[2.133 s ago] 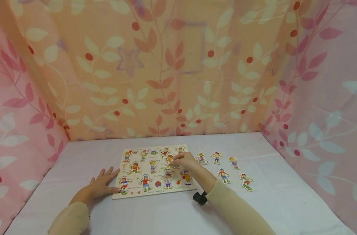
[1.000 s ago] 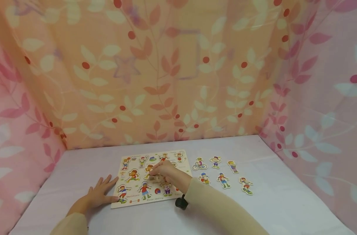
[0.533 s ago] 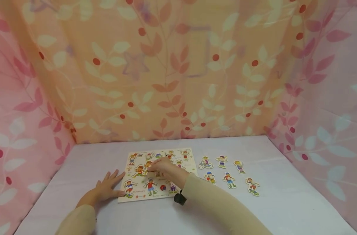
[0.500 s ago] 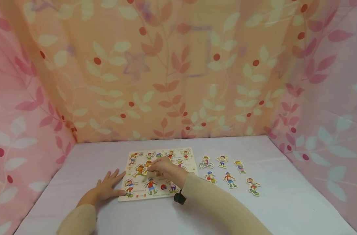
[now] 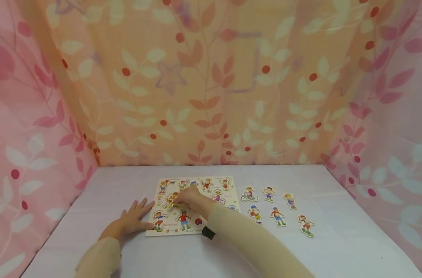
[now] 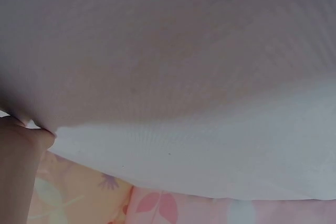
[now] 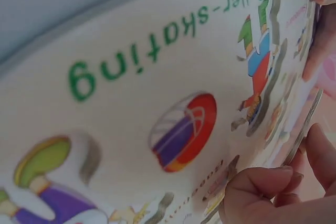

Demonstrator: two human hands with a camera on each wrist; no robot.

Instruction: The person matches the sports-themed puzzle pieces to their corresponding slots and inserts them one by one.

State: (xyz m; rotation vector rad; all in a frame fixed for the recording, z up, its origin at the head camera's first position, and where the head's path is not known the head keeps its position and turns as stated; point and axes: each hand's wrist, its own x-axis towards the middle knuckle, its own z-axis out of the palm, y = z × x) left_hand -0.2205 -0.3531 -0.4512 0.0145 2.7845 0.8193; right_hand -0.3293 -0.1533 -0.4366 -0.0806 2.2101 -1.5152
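My right hand (image 5: 193,199) pinches a flat puzzle piece of a running child (image 5: 171,199) over the left half of the puzzle board (image 5: 174,214). In the right wrist view the fingers of that hand (image 7: 268,192) have the piece (image 7: 308,121) tilted on its edge above the board. My left hand (image 5: 134,218) lies spread at the board's left edge, its thumb on the lower left corner. The left wrist view catches only part of a hand (image 6: 21,150) at its left side. Printed sports figures fill the board; my right hand and sleeve cover its middle and lower right.
Right of the board lie several loose pieces: a cyclist (image 5: 249,194), a batter (image 5: 268,194), a golfer-like figure (image 5: 290,201), a ball player (image 5: 255,214), a roller skater (image 5: 278,216) and a skateboarder (image 5: 306,226). Leaf-patterned curtains (image 5: 211,96) enclose the white table (image 5: 343,247).
My right hand has carried the running-child piece from the board's right part leftward to the running figure's spot. My left hand has stayed at the board's edge. The head view has shifted slightly.
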